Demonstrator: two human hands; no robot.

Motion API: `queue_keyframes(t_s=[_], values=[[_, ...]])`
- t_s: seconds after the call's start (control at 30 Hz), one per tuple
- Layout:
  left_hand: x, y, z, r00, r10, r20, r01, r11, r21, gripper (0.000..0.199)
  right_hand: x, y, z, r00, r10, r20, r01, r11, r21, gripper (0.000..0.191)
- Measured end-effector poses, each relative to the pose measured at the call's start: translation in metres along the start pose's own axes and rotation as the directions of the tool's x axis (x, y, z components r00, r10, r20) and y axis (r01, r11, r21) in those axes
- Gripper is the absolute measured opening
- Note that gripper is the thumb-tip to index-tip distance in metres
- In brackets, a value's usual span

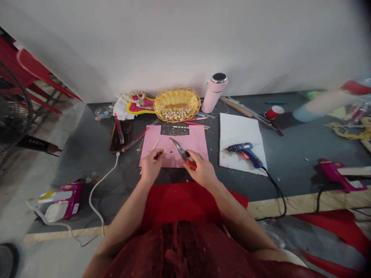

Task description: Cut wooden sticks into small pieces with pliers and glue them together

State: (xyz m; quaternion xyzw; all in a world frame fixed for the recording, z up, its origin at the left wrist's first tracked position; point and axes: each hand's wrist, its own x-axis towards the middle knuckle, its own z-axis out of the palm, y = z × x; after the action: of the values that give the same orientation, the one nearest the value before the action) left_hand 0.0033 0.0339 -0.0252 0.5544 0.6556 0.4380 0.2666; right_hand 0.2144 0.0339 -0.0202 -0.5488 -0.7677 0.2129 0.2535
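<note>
1. The right hand (pixel 203 170) has its grip closed around the red handles of a pair of cutters (pixel 183 153), whose grey curved blades point up and to the left over the pink sheet (pixel 185 144).
2. The left hand (pixel 151 165) pinches a thin wooden stick (pixel 155 146) between its fingertips; the stick slants up and away across the near-left part of the pink sheet, just left of the blades.
3. The pink sheet lies flat on the dark counter (pixel 92 154), directly in front of the person, with a rectangular notch cut out of its far edge.
4. Beyond the sheet sit a few striped sticks (pixel 191 125) and a yellow woven basket (pixel 177 103) holding small pale pieces.
5. Right of the basket stands a pink flask (pixel 213 94).
6. Further right, a blue glue gun (pixel 245 151) lies on a white sheet (pixel 240 131).
7. To the left, a phone (pixel 119 142) lies on the counter with a white cable (pixel 101 181) trailing away from it.
</note>
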Motion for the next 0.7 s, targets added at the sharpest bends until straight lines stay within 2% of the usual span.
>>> queue_keyframes(t_s=[0.07, 0.17, 0.3, 0.37, 0.43, 0.53, 0.7], values=[[-0.001, -0.001, 0.001, 1.000, -0.001, 0.027, 0.000, 0.999, 0.038, 0.018, 0.002, 0.003, -0.002, 0.998, 0.020, -0.055, -0.018, 0.999, 0.039, 0.048], [-0.002, 0.001, 0.004, 0.993, 0.008, 0.122, -0.024, 0.991, 0.129, 0.017, 0.005, 0.009, -0.007, 0.986, 0.041, -0.164, -0.019, 0.991, 0.134, 0.048], [0.010, 0.010, 0.011, 0.962, 0.089, 0.259, -0.171, 0.935, 0.311, 0.018, 0.009, 0.016, -0.014, 0.965, 0.069, -0.253, -0.003, 0.968, 0.251, 0.049], [0.023, 0.014, 0.017, 0.931, 0.162, 0.327, -0.293, 0.865, 0.407, 0.018, 0.009, 0.017, -0.015, 0.960, 0.083, -0.266, -0.003, 0.958, 0.286, 0.050], [0.036, 0.016, 0.025, 0.904, 0.192, 0.381, -0.367, 0.806, 0.464, 0.020, 0.009, 0.017, -0.016, 0.958, 0.086, -0.272, 0.001, 0.953, 0.303, 0.050], [0.052, 0.017, 0.040, 0.880, 0.203, 0.429, -0.414, 0.771, 0.484, 0.023, 0.009, 0.015, -0.017, 0.960, 0.082, -0.268, 0.004, 0.952, 0.306, 0.049], [0.062, 0.019, 0.058, 0.878, 0.251, 0.407, -0.436, 0.770, 0.465, 0.021, 0.010, 0.013, -0.020, 0.972, 0.088, -0.217, -0.023, 0.957, 0.288, 0.048]])
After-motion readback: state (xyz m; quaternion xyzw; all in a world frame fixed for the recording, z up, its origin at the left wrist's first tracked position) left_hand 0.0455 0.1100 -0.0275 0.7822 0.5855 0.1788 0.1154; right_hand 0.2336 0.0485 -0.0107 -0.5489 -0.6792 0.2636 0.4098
